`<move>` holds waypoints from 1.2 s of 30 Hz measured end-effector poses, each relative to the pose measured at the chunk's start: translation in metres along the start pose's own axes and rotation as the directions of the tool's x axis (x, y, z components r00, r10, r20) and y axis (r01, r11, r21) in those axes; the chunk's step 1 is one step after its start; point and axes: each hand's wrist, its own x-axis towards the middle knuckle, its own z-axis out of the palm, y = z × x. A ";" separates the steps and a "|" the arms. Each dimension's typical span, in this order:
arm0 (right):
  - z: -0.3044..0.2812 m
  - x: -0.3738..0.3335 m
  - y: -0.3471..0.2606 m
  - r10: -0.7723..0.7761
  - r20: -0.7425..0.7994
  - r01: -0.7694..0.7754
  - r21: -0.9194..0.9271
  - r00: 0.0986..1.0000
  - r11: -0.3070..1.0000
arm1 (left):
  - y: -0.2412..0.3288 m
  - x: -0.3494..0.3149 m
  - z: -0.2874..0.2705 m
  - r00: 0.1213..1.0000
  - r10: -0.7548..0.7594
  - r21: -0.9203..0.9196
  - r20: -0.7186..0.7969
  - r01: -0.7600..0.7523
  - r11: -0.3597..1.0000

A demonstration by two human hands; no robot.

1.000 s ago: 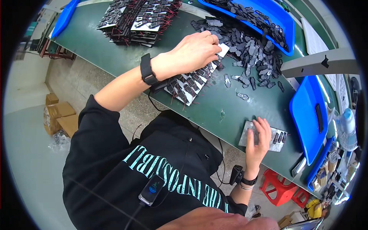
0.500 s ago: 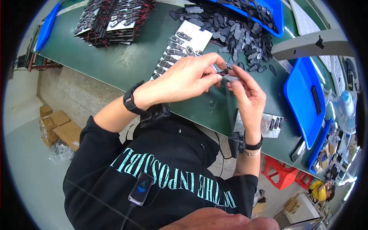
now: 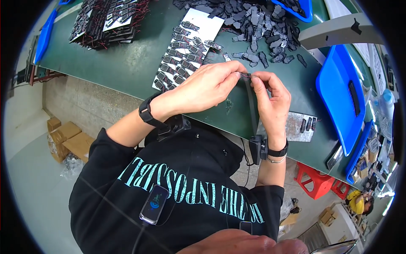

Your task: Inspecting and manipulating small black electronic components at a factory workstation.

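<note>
My left hand [image 3: 207, 86] and my right hand [image 3: 274, 99] meet over the green table, thumbs against forefingers. Between their fingertips is a small dark part with thin wires [image 3: 246, 76]; both hands pinch it, and the fingers cover most of it. Just beyond my left hand lies a white board [image 3: 203, 23], bearing rows of small black framed parts [image 3: 179, 45] with red wires. One similar part [image 3: 213, 45] juts over the board's right edge. Beyond the hands spreads a heap of flat dark grey pieces [image 3: 253, 27], several of them loose on the near side.
Stacked boards with red-wired parts [image 3: 112, 21] stand far left. At right are a blue tray [image 3: 338, 93] and a metal plate [image 3: 298, 125] carrying a few black pieces. A grey curved arm [image 3: 334, 31] crosses the far right. A red stool [image 3: 313, 182] stands below the table.
My right hand's spread fingers have drawn together into a pinch on the small wired part. Both hands have come level at the fingertips. The whole view has shifted slightly.
</note>
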 end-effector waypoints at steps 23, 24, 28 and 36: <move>-0.002 -0.005 0.004 0.185 0.220 -0.284 0.619 0.958 0.733 | 0.002 -0.008 0.019 0.985 0.069 -0.068 -0.161 -0.081 0.994; -0.003 -0.005 0.003 0.187 0.235 -0.294 0.612 0.954 0.734 | 0.000 -0.010 0.021 0.978 0.105 -0.040 -0.179 -0.114 0.993; -0.006 -0.008 0.002 0.194 0.282 -0.328 0.584 0.940 0.743 | -0.002 -0.011 0.018 0.981 0.129 -0.031 -0.143 -0.135 0.990; -0.022 -0.003 0.008 0.255 0.213 -0.332 0.565 0.943 0.756 | 0.013 0.011 -0.005 0.973 0.222 0.153 -0.057 -0.211 0.965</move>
